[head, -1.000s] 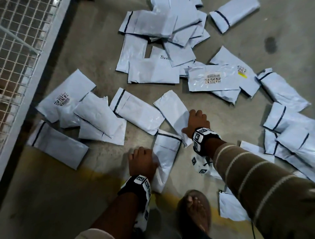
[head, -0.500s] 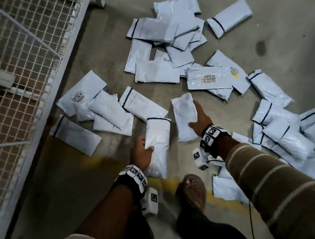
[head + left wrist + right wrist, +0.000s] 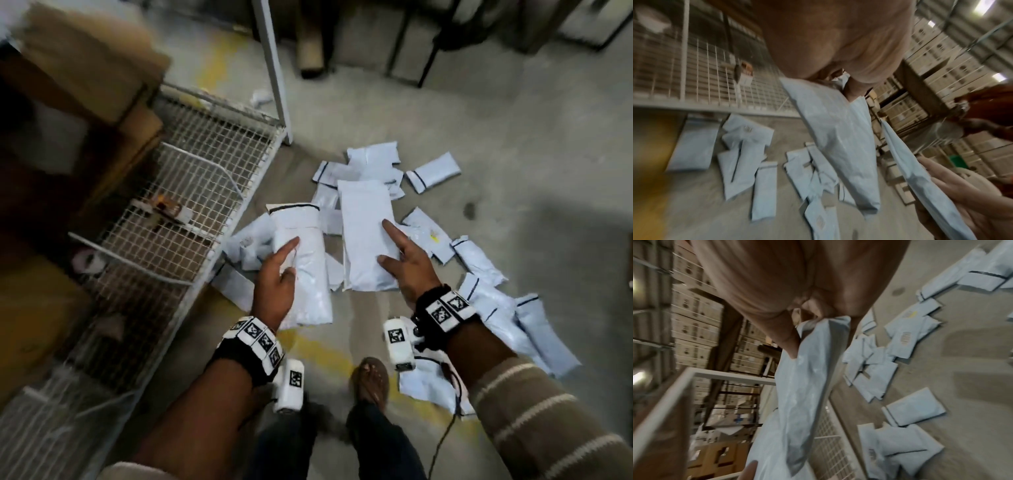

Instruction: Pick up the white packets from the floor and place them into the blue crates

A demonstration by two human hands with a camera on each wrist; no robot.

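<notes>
Since a moment ago we have straightened up: both packets, then low at the floor, are now lifted clear of it, and the view has swung toward a wire mesh cage on our left.

Our left hand grips a white packet with a black strip from below, its forefinger laid straight along the top. Our right hand holds a plain white packet the same way, thumb and forefinger spread on top, the other fingers hidden beneath. We judge each is held lengthwise by its near end so both can be carried at once.

Many loose packets lie scattered on the concrete floor below and to the right.

No blue crate shows in any view, so we cannot tell where the packets must go. The wrist views are blurred; palms fill their upper parts, and stacked cardboard boxes stand behind.
</notes>
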